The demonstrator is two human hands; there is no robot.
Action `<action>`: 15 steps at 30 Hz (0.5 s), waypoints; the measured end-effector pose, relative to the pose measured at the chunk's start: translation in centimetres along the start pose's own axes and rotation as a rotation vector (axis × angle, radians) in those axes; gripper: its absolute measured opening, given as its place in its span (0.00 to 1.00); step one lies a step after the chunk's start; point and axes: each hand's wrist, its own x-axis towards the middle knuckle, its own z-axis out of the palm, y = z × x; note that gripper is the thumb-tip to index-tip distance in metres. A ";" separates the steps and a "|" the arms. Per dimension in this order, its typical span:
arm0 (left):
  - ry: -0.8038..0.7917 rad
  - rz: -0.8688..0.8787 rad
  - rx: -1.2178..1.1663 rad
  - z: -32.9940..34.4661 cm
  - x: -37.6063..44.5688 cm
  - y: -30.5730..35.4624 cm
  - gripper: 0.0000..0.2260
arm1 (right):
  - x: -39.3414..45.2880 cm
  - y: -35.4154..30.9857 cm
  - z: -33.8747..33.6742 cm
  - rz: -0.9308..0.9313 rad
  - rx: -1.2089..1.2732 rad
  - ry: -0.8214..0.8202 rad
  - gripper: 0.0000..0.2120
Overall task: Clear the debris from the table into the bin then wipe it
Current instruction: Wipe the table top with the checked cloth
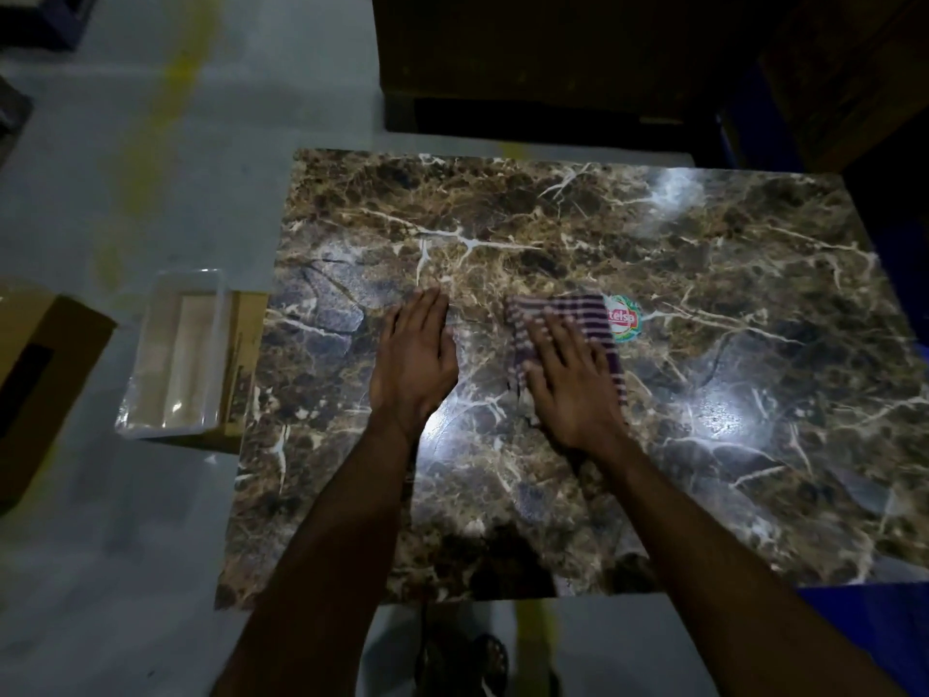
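Note:
A brown marble-patterned table (704, 244) fills the middle of the view. A purple and white striped cloth (585, 314) lies flat near its centre. My right hand (568, 374) presses on the cloth with straight, spread fingers. My left hand (414, 354) rests flat on the bare tabletop to the left of the cloth, fingers straight and together. A round red and green sticker (626, 319) sits on the table at the cloth's right edge. A clear plastic bin (176, 354) stands on the floor beside the table's left edge.
A brown cardboard box (40, 374) sits on the floor at far left, and another piece of cardboard (241, 364) lies under the bin. Dark furniture (553, 57) stands beyond the table's far edge. Something blue (879, 621) borders the table's near right corner.

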 end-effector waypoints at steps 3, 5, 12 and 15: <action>0.003 0.013 0.017 0.0 -0.2 0.0 0.23 | 2.8 -1.9 0.2 0.166 0.036 0.038 0.30; 0.007 0.035 0.026 0.1 -0.3 0.0 0.22 | 2.9 -3.6 0.3 0.152 0.019 0.030 0.30; -0.008 0.030 0.037 0.4 -0.8 -0.1 0.21 | -8.4 -4.9 0.4 -0.111 0.018 -0.049 0.27; -0.039 0.066 0.070 0.2 -2.5 0.3 0.22 | -10.0 -2.1 -0.5 -0.047 0.009 -0.051 0.27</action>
